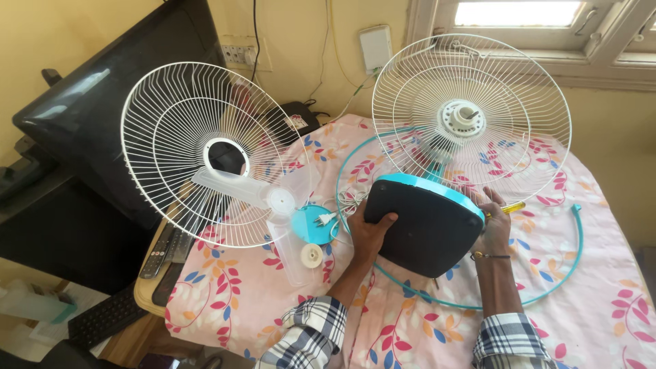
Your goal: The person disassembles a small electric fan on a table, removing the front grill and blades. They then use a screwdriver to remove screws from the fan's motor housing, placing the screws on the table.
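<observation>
A table fan lies tilted on the floral cloth, its dark underside and blue-rimmed base [424,225] facing me. My left hand [369,229] grips the base's left edge. My right hand [493,222] holds the right edge together with a yellow-handled screwdriver [509,207]. The fan's rear wire guard [471,116] with the white motor hub [462,117] points away from me. The loose front wire guard [205,154] stands at the left. A clear blade set [273,205], a blue cap [313,223], a small white nut [311,255] and a white plug with cord [342,208] lie between.
A thin blue ring [570,263] circles the fan on the cloth. Remote controls [164,253] lie at the table's left edge, a keyboard [102,316] below. A dark screen [89,116] leans at the left. A wall, sockets [239,53] and a window [519,14] are behind.
</observation>
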